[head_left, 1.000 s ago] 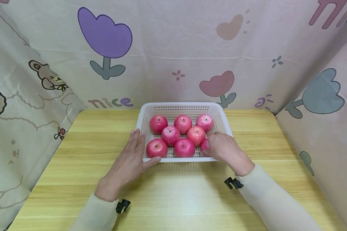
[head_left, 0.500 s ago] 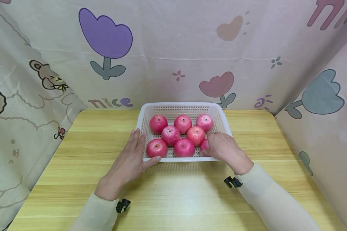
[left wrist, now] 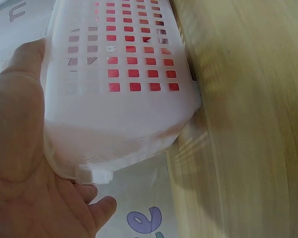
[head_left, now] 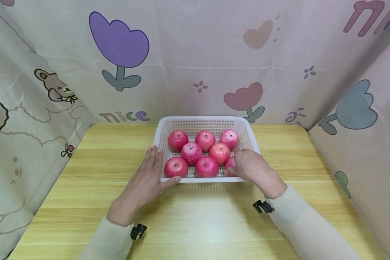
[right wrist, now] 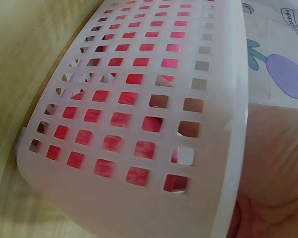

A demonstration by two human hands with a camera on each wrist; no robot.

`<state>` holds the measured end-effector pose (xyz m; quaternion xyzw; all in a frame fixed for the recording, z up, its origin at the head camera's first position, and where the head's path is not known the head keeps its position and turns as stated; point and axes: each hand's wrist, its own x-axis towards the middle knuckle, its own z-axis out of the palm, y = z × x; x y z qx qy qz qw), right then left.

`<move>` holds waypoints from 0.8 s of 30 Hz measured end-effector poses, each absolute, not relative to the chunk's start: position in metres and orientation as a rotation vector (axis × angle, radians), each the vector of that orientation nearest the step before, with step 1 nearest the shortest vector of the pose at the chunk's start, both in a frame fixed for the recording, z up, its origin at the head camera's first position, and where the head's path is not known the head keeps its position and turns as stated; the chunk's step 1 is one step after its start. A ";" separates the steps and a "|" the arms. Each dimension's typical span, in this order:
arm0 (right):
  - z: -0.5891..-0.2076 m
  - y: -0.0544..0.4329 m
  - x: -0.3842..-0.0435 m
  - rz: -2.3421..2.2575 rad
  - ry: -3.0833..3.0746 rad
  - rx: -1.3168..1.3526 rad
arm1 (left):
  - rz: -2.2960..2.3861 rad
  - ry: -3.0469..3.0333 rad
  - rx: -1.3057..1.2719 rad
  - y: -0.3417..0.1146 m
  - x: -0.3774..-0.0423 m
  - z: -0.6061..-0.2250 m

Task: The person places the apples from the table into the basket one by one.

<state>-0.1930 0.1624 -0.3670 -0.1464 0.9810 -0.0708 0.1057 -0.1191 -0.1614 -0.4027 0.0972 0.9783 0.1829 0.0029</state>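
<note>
A white plastic basket [head_left: 198, 180] with perforated walls holds several red-pink apples [head_left: 207, 167], set in loose rows. At its front left corner lies my left hand [head_left: 143, 182], fingers stretched along the left side and thumb on the front rim. In the left wrist view that hand [left wrist: 20, 129] spans the corner of the basket [left wrist: 119, 109]. Inside the front right corner, my right hand [head_left: 255, 167] holds an apple [head_left: 229, 163], partly hidden under the fingers. The right wrist view shows the palm [right wrist: 273, 163] over the rim, with the fingers hidden behind the basket wall [right wrist: 79, 198].
The basket stands near the back of a light wooden table [head_left: 195, 224]. Behind it and at both sides hangs a pale printed cloth [head_left: 182, 47]. Each sleeve cuff carries a small black clip-like device [head_left: 263, 206].
The head view has tilted very slightly. Both hands, the basket and the apples keep practically the same places.
</note>
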 end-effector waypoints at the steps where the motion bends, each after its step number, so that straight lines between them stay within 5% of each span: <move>1: -0.366 0.163 -0.193 -0.218 2.895 -0.429 | 0.575 3.067 0.303 -0.161 -0.119 -0.403; 24: -0.378 0.194 -0.181 -0.687 3.203 -0.431 | 0.567 3.089 0.307 -0.165 -0.122 -0.407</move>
